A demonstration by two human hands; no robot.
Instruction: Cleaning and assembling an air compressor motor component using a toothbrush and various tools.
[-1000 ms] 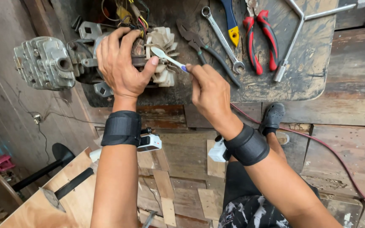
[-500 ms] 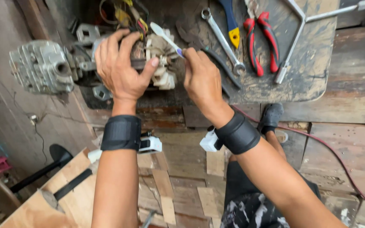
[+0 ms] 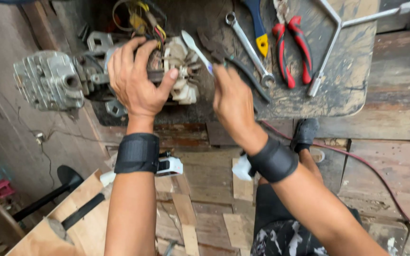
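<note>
On the dark workbench (image 3: 309,102), far side: small engine, hand tools laid out to its right.
Left hand (image 3: 136,78): clamped over the engine's middle, fingers wrapped on top, thumb pressed near the pale finned flywheel (image 3: 181,71).
Engine (image 3: 53,80): grey finned cylinder at far left, coloured wires (image 3: 143,19) rising behind it.
Right hand (image 3: 233,99): closed around a slim tool (image 3: 195,50), its pale tip angled up-left just beside the flywheel.
Right of hands: spanner (image 3: 247,45), red-handled pliers (image 3: 293,50), dark pliers (image 3: 236,64).
Near side: plank floor, both wrists in black bands.
</note>
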